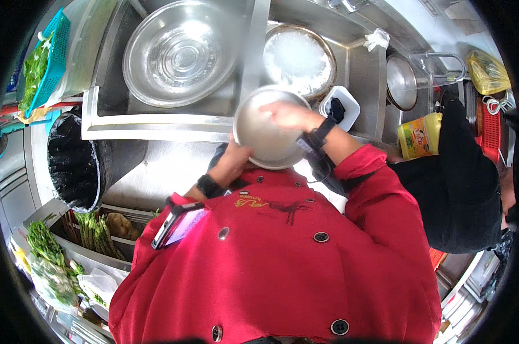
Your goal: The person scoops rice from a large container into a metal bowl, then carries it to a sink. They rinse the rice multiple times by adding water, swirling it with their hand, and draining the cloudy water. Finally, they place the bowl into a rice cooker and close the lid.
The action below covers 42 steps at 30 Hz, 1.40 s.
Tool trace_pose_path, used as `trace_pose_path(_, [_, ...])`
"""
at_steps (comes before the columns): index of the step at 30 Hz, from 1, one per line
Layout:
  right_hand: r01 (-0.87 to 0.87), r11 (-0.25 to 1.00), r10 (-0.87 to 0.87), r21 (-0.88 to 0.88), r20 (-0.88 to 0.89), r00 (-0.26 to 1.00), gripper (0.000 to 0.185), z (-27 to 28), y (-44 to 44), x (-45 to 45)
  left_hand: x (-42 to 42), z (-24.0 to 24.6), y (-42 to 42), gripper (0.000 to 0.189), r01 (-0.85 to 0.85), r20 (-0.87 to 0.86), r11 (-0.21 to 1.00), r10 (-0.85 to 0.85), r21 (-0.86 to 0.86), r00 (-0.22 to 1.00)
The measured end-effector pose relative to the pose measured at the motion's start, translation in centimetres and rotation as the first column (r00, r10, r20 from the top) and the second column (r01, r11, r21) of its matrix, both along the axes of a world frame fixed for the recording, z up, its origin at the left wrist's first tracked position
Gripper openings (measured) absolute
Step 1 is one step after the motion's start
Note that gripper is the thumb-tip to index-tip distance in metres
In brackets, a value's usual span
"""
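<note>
Tilted over the front edge of the sink is a round metal pan or bowl (270, 144). My left hand (235, 157) grips its near left rim, thumb on the edge. Across its inside reaches my right hand (287, 116), blurred, with extended fingers; whether it holds anything is not clear. Beyond, a round container (300, 60) with whitish, foamy-looking contents sits in the right basin. Beside it is a white plastic tub (347, 103) with a black item in it. A large steel basin (182, 53) rests in the left sink.
A black-lined bin (72, 161) stands at left, below a teal basket (57, 60) of leafy greens. Asparagus (94, 232) lies in a lower-left tray. At right are a yellow jug (420, 135), a lidded pot (401, 81) and another person in black (453, 193), close by.
</note>
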State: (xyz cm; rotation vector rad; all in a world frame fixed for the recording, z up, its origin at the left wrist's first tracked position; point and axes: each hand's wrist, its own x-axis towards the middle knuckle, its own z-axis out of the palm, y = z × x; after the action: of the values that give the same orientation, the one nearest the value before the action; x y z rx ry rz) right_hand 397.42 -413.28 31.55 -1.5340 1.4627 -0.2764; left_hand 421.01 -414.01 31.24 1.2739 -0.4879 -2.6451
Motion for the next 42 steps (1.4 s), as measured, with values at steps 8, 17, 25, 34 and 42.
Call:
trace_pose_path(8, [0.009,0.999,0.009,0.047,-0.361,0.932,0.033,1.4,-3.1,1.1,-0.7,0.1,-0.7,0.085,0.025,0.012,0.999,-0.024,-0.039,1.0])
trace_pose_path(17, [-0.209,0.959,0.261,0.192,-0.302,0.917,0.03,-0.8,-1.6,5.2,-1.0,0.6,-1.5,0.084,0.124,0.125,0.99,-0.116,-0.061,0.985])
trace_pose_path(25, [-0.331,0.944,0.311,-0.013,-0.31,0.898,0.035,2.4,5.1,5.6,-1.1,1.3,-2.0,0.086,0.083,0.08,0.992,-0.075,-0.091,0.994])
trace_pose_path(34, [-0.337,0.904,0.356,0.261,-0.028,0.934,0.024,0.6,5.7,4.3,-1.1,-0.3,-1.6,0.089,0.104,0.154,0.983,-0.081,-0.148,0.985])
trace_pose_path(42, [-0.334,0.88,0.37,0.338,-0.049,0.928,0.031,-1.7,2.1,3.4,-1.2,-1.7,-0.9,0.087,0.08,0.142,0.977,-0.052,-0.196,0.988])
